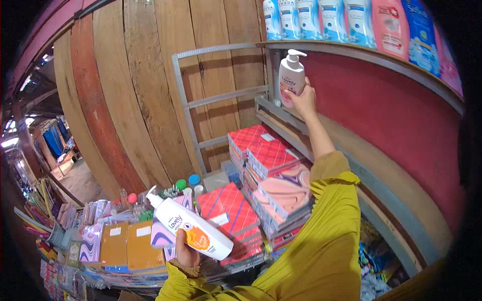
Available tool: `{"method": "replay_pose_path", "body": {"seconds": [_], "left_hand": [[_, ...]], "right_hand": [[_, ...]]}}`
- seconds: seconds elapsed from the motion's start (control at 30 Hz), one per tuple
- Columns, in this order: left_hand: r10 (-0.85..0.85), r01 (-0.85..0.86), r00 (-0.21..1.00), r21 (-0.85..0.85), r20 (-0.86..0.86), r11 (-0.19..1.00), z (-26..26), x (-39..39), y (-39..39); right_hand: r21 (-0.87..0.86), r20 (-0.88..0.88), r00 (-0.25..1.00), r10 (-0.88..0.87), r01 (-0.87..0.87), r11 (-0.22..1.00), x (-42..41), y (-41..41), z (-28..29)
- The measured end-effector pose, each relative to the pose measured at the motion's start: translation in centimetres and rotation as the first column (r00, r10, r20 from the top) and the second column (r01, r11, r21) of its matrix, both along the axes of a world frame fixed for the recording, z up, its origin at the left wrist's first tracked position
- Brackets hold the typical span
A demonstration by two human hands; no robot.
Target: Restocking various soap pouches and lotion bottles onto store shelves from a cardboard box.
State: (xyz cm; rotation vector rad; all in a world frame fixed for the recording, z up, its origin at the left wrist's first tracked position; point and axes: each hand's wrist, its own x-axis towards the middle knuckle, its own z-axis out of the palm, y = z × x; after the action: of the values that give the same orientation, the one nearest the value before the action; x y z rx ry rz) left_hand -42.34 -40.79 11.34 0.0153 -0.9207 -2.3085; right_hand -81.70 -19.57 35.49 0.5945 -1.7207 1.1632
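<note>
My left hand (187,250) grips a white pump bottle of lotion (199,229) with an orange print, tilted to the left over stacked notebooks. Up at the right, my right hand (304,98) is closed around a second white pump bottle (292,73) with a pink print. That bottle is held upright beside the left end of the upper shelf (339,50), close to a lower metal-edged ledge (286,113). Whether its base touches the ledge cannot be told.
Blue-and-white bottles (331,22), a pink bottle (390,28) and a blue pack (420,37) line the upper shelf. Red plaid notebooks (229,205) are stacked below. A metal rack frame (226,96) leans by the plank wall (150,94). A grey basket (56,237) stands at the left.
</note>
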Motion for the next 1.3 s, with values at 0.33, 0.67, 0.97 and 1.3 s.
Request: {"method": "replay_pose_path", "body": {"seconds": [0.33, 0.67, 0.97, 1.3], "left_hand": [[-0.044, 0.045, 0.997, -0.016, 0.059, 0.999, 3.7, -10.2, 1.5], [-0.248, 0.214, 0.965, 0.291, 0.083, 0.932, -3.8, -15.4, -0.5], [-0.258, 0.2, 0.951, 0.299, 0.168, 0.933, -2.9, -14.4, -0.2], [-0.281, 0.227, 0.936, 0.247, 0.212, 0.942, -2.9, -14.1, 0.0]], "right_hand": [[0.151, 0.503, 0.828, -0.246, 0.196, 0.969, -14.9, -4.6, -1.1], [0.302, 0.572, 0.735, -0.365, 0.226, 0.926, -20.8, -6.4, -2.2], [0.315, 0.586, 0.741, -0.327, 0.163, 0.935, -24.4, -8.9, -2.7], [0.364, 0.659, 0.688, -0.304, 0.061, 0.929, -30.5, -8.7, -3.8]]}}
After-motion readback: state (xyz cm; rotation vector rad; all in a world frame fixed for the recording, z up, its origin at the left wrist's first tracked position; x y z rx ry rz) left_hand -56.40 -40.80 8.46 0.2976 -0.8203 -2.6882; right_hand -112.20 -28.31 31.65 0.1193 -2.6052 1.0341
